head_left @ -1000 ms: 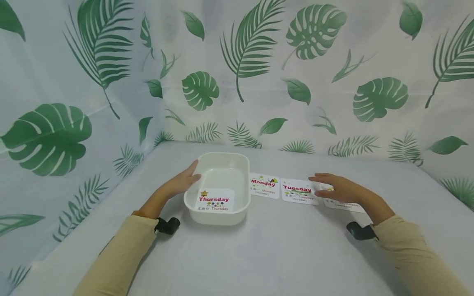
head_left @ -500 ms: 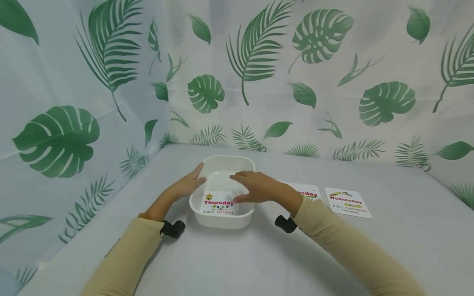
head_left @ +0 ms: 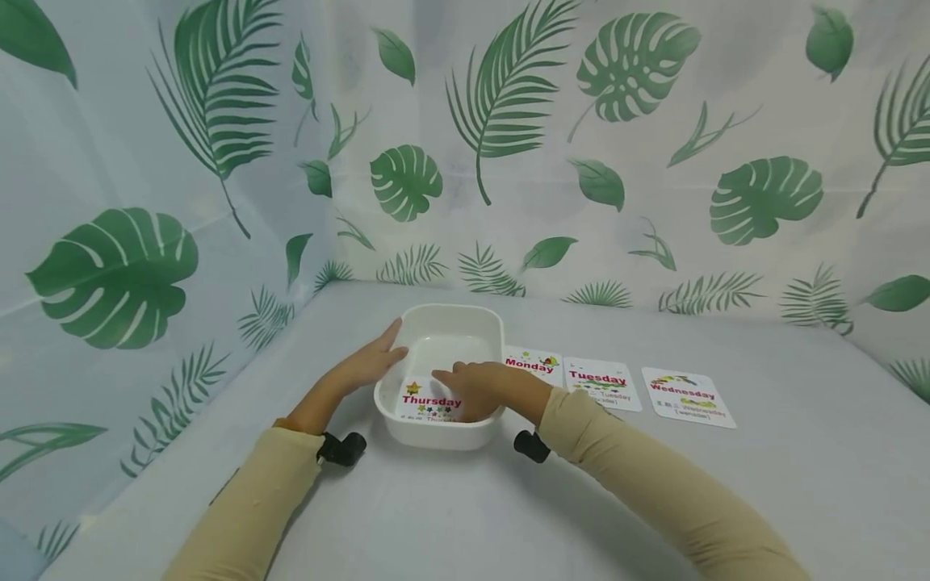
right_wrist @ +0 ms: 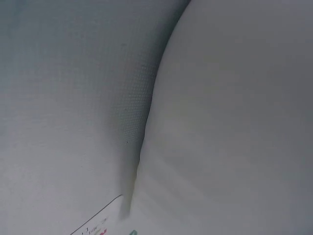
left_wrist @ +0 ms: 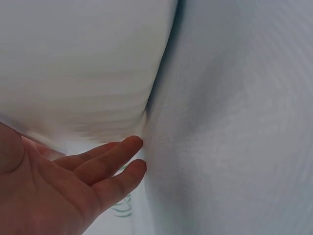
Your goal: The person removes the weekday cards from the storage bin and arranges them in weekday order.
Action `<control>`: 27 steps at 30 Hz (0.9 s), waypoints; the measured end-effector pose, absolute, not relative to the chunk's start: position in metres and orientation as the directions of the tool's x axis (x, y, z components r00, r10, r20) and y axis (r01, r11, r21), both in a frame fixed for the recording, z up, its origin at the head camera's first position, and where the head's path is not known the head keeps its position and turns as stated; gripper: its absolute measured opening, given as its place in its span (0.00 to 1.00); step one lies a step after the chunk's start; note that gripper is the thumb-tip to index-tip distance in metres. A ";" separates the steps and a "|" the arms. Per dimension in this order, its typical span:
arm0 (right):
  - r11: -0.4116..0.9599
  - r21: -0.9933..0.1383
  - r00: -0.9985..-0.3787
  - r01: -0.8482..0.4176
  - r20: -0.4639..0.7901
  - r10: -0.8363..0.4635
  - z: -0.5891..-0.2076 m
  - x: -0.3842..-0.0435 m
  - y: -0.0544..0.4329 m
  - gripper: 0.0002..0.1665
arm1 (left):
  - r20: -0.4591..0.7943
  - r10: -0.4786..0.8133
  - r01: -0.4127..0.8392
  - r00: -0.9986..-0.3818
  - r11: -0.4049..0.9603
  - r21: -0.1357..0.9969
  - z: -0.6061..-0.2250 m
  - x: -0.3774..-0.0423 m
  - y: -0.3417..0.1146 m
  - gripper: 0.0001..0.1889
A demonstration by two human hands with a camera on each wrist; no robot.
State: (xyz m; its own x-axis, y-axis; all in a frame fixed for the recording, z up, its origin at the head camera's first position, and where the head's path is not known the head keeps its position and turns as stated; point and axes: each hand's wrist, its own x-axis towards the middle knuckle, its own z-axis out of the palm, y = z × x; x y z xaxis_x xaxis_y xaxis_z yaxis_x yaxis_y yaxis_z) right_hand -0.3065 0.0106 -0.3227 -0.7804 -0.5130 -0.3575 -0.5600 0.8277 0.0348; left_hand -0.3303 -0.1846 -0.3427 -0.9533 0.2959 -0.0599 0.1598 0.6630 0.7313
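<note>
A white plastic tub (head_left: 439,436) stands on the table in the head view. Inside it lies a white Thursday card (head_left: 412,409) with red lettering and a star. My left hand (head_left: 361,367) holds the tub's left side, thumb over the rim; in the left wrist view its fingers lie against the outer wall. My right hand (head_left: 475,390) reaches over the right rim into the tub, at the card's right edge. Its fingertips are mostly hidden, so I cannot tell whether they pinch the card. The right wrist view shows only the tub's outer wall (right_wrist: 230,117) and a card corner.
To the tub's right lie a Monday card (head_left: 534,363), a Tuesday card (head_left: 599,382) and a Wednesday card (head_left: 689,397) in a row. The right forearm passes in front of them. A leaf-print curtain (head_left: 523,202) stands behind the pale table (head_left: 450,516).
My right hand has moved left from above the Wednesday card and down into the tub, over the Thursday card's right side. The left hand has stayed at the tub's rim.
</note>
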 end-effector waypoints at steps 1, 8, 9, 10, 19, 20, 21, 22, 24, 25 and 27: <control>0.824 0.033 -0.778 -0.566 -0.351 -0.521 -0.322 -0.306 0.011 0.44 | -0.060 0.297 0.161 -0.953 0.663 0.731 -0.342 -0.330 -0.185 0.33; 0.814 0.060 -0.785 -0.577 -0.316 -0.533 -0.321 -0.303 0.011 0.43 | -0.071 0.287 0.143 -0.955 0.658 0.739 -0.344 -0.329 -0.185 0.34; 0.810 0.072 -0.786 -0.582 -0.307 -0.537 -0.321 -0.302 0.011 0.43 | -0.068 0.288 0.144 -0.955 0.655 0.741 -0.344 -0.329 -0.185 0.34; 0.801 0.093 -0.785 -0.592 -0.293 -0.546 -0.321 -0.302 0.011 0.44 | -0.066 0.288 0.146 -0.955 0.655 0.741 -0.344 -0.330 -0.185 0.34; 0.776 0.119 -0.784 -0.619 -0.145 -0.603 -0.313 -0.309 0.023 0.52 | -0.047 0.300 0.165 -0.953 0.640 0.751 -0.343 -0.330 -0.184 0.34; 0.781 0.106 -0.787 -0.615 -0.139 -0.601 -0.312 -0.311 0.025 0.53 | -0.047 0.300 0.163 -0.953 0.639 0.752 -0.342 -0.330 -0.184 0.34; 0.787 0.088 -0.790 -0.610 -0.132 -0.598 -0.311 -0.313 0.028 0.53 | -0.049 0.297 0.160 -0.954 0.638 0.753 -0.342 -0.329 -0.184 0.34; 0.794 0.066 -0.794 -0.605 -0.124 -0.595 -0.310 -0.314 0.030 0.52 | -0.048 0.296 0.161 -0.954 0.640 0.751 -0.342 -0.329 -0.184 0.34; 0.806 0.019 -0.802 -0.592 -0.105 -0.587 -0.308 -0.316 0.033 0.51 | -0.050 0.294 0.158 -0.954 0.641 0.751 -0.342 -0.329 -0.184 0.35; 0.811 -0.012 -0.806 -0.585 -0.100 -0.584 -0.306 -0.317 0.035 0.50 | -0.051 0.293 0.157 -0.955 0.641 0.751 -0.342 -0.329 -0.185 0.35; 0.815 -0.070 -0.811 -0.575 -0.084 -0.580 -0.303 -0.317 0.038 0.49 | -0.052 0.292 0.155 -0.955 0.641 0.751 -0.343 -0.329 -0.185 0.35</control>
State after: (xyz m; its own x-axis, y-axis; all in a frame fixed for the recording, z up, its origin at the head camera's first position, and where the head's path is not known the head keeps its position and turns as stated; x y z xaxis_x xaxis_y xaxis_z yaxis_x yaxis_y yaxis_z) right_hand -0.3171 0.0385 -0.3030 -0.8106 -0.5796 -0.0842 -0.5754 0.8149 -0.0696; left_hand -0.3293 -0.1846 -0.3428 -0.9549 0.2921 -0.0523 0.1551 0.6414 0.7514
